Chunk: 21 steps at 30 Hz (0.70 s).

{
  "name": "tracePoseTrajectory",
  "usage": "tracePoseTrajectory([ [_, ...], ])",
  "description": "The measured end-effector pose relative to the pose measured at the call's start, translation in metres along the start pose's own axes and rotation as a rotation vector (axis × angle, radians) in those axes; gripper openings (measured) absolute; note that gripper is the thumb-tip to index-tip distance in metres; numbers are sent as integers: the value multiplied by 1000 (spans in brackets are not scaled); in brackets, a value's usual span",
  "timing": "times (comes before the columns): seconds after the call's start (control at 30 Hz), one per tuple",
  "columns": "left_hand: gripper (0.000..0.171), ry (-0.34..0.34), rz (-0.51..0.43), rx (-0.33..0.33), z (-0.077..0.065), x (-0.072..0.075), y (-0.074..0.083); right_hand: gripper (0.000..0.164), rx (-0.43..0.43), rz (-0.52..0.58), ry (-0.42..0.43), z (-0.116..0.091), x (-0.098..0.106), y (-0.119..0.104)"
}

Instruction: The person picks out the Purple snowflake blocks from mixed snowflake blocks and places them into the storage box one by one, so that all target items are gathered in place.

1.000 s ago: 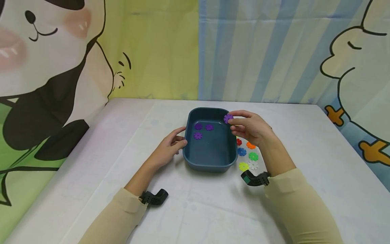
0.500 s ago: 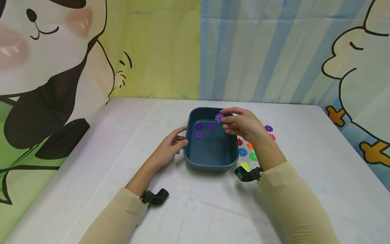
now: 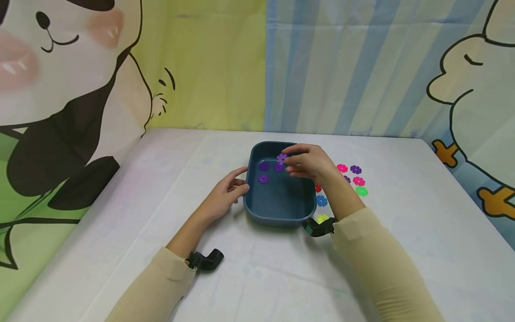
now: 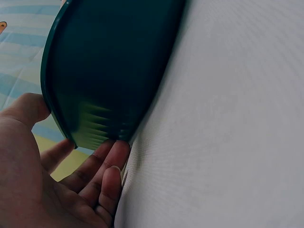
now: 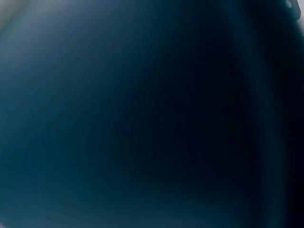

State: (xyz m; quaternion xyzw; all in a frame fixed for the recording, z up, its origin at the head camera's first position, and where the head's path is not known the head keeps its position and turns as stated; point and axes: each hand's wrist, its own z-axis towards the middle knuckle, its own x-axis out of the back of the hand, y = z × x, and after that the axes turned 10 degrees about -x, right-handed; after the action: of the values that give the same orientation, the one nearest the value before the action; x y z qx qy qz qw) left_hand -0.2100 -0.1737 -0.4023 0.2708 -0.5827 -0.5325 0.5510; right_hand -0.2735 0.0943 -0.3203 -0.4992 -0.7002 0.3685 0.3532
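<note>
A dark blue rectangular bin (image 3: 277, 222) stands on the table, with several purple snowflake discs (image 3: 263, 179) lying on its floor. My right hand (image 3: 311, 164) is over the bin's far right part and pinches another purple snowflake disc (image 3: 282, 158) between thumb and fingertips. My left hand (image 3: 220, 195) rests against the bin's left side. In the left wrist view, its fingertips (image 4: 121, 148) touch the ribbed outer wall near the table. Only dark, blurred blue bin surface (image 5: 95, 109) fills most of the right wrist view.
Right of the bin lie loose snowflake discs: pink (image 3: 359, 181), dark purple (image 3: 356, 169), green (image 3: 361, 191), blue (image 3: 321, 201) and yellow (image 3: 322, 218), some partly hidden by the right forearm. A white cloth (image 3: 217, 290) covers the table. Printed cartoon curtains hang behind.
My right hand has moved left from the bin's right rim to over its inside, carrying the purple snowflake disc. More loose discs show past the forearm. My left hand stays at the bin.
</note>
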Motion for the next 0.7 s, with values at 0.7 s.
tracePoseTrajectory([
  [0.7,59,-13,-15,-20,-1,2,1,27,120,-274,-46,14,-22,8],
])
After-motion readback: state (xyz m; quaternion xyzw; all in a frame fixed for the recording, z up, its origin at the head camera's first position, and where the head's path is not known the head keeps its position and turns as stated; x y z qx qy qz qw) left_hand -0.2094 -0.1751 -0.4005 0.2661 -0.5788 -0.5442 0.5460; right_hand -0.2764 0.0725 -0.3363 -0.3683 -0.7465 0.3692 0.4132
